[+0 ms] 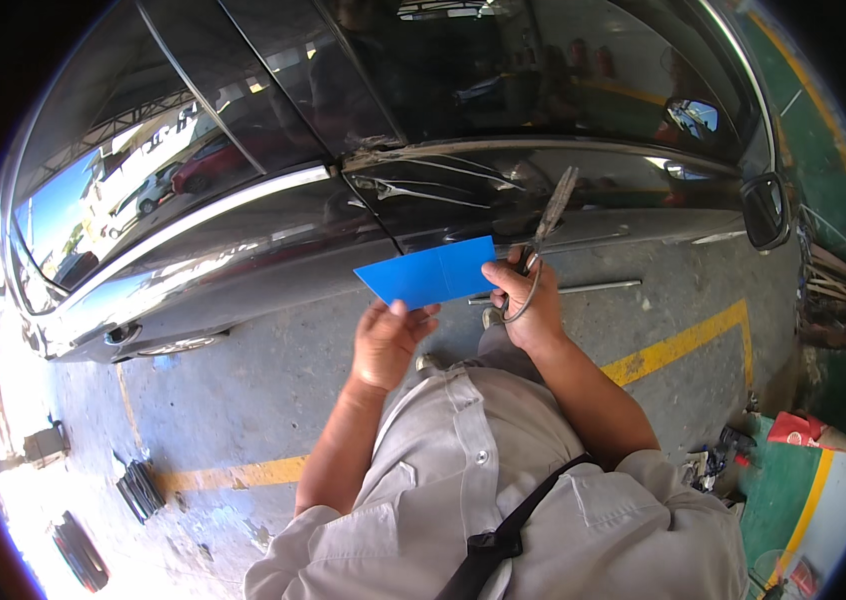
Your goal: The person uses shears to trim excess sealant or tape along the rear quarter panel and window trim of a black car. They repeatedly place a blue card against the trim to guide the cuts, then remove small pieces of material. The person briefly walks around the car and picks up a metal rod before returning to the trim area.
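Note:
A flat blue sheet (433, 275), with straight edges and a faint line across it, is held in front of me before a black car (293, 238). My left hand (388, 345) is closed at its lower left edge, a fingertip lying on the blue face and the other fingers partly behind. At the right end, my right hand (533, 305) pinches the sheet under its thumb. The same hand also grips a pair of scissors (553, 210), their worn blades pointing up towards the car door and one handle loop hanging by the palm.
The car's side fills the upper view, with torn strands (433, 190) along the door's window line and a mirror (766, 212) at right. A long thin strip (593, 288) lies on the grey floor (273, 400). Yellow lines (678, 350) mark it. Clutter (708, 465) sits at right.

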{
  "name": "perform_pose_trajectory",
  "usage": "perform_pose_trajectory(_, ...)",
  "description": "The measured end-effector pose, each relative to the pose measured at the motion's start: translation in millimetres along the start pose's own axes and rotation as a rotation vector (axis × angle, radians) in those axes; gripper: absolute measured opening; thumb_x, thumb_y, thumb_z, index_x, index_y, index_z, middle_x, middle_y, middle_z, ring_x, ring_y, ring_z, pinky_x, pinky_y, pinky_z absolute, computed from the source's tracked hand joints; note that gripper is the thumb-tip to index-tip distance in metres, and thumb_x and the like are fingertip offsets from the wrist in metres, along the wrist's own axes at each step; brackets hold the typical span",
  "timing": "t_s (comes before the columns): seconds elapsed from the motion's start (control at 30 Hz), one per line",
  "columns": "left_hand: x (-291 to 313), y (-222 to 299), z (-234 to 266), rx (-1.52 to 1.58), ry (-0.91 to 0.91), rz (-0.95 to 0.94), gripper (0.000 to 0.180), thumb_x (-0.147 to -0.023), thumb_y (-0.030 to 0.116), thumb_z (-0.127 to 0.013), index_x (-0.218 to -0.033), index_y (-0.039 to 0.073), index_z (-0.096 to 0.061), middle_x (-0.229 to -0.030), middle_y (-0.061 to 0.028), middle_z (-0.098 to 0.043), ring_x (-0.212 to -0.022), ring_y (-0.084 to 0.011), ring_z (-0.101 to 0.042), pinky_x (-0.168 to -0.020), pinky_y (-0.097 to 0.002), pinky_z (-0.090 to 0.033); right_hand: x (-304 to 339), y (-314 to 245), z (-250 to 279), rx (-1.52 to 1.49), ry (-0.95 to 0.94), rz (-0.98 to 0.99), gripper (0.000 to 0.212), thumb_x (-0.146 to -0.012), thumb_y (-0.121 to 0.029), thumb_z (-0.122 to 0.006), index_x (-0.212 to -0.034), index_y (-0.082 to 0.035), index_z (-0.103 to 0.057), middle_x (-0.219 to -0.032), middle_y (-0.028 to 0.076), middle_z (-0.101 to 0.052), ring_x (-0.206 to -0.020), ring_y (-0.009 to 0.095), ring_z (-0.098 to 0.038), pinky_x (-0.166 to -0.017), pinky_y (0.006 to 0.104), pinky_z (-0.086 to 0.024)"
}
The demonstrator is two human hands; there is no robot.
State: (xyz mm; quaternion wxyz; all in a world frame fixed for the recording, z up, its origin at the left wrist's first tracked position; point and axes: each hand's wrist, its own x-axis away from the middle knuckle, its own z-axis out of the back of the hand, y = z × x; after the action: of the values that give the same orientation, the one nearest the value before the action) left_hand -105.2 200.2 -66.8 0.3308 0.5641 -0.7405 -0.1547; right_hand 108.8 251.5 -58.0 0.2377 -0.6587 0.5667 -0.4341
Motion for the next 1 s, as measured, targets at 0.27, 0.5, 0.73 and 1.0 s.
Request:
perform_pose_trajectory(0.27,-4.2,-11.5,-1.5,-0.109,0.227,-0.017,0.007,-0.103,0.013,-0.066,-0.107,0.008,-0.068,-0.099,-0.0046,-0.073,-0.086,-0.0165,-0.071,-0.075,-0.0301,-0.060,7.3,16.6,1.8,0.106,-0.023,-0.089,0.035,-0.084,-0.005,-0.082,-0.100,-0.013,-0.053,-0.083,0.001,-0.064,-0.064,0.009,-0.056,-0.053,0.0251,-0.041)
perform_pose_trajectory(0.5,-17.7,-8.9,2.4,-0.146,0.301,-0.083,0.006,-0.101,0.012,-0.068,-0.105,0.008,-0.067,-0.098,-0.0051,-0.072,-0.088,-0.0174,-0.070,-0.081,-0.0324,-0.060,1.3,29.5,13.4,0.258,0.092,0.039,0.028,-0.090,-0.019,-0.080,-0.092,-0.011,-0.054,-0.071,-0.002,-0.055,-0.058,0.007,-0.050,-0.051,0.0249,-0.040)
perform_pose_trajectory(0.73,-35.3,-2.5,-3.2,-0.047,0.385,-0.182,0.012,-0.102,0.013,-0.068,-0.110,0.008,-0.062,-0.105,-0.0052,-0.069,-0.094,-0.0184,-0.069,-0.086,-0.0330,-0.060,33.1,25.2,39.3,0.589,-0.158,-0.171,0.047,-0.102,-0.053,-0.059,-0.085,-0.009,-0.053,-0.067,-0.002,-0.049,-0.057,0.008,-0.046,-0.053,0.0267,-0.038)
perform_pose_trajectory(1.0,-63.9,-4.3,-16.3,-0.034,0.344,-0.185,0.015,-0.103,0.013,-0.066,-0.114,0.006,-0.059,-0.108,-0.0068,-0.068,-0.097,-0.0180,-0.068,-0.090,-0.0347,-0.060,32.7,42.7,46.1,0.783,-0.307,-0.367,0.064,-0.100,-0.068,-0.050,-0.092,-0.005,-0.053,-0.076,0.004,-0.052,-0.070,0.015,-0.053,-0.065,0.0331,-0.045)
